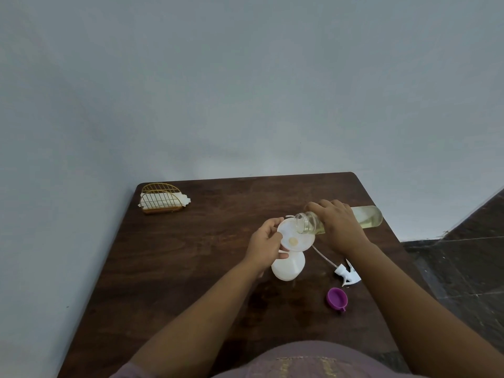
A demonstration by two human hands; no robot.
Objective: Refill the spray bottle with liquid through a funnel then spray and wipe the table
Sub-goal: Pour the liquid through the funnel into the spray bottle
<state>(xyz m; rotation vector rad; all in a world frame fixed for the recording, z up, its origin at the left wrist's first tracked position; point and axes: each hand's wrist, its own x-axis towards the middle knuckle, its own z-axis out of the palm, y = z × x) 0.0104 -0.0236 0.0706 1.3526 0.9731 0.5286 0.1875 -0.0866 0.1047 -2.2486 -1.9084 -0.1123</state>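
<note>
A white spray bottle [289, 267] stands on the dark wooden table [191, 255] with a white funnel [293, 237] set in its neck. My left hand [266, 245] pinches the funnel's left rim. My right hand [336, 225] grips a clear bottle [366, 216] of yellowish liquid, tipped on its side with its open mouth over the funnel. A little liquid pools at the funnel's centre. The white spray head [349, 274] with its tube lies on the table to the right.
A purple cap [337, 298] lies near the spray head. A gold wire holder with white napkins [161, 199] stands at the table's far left corner. The wall runs behind the table; dark floor tiles lie to the right.
</note>
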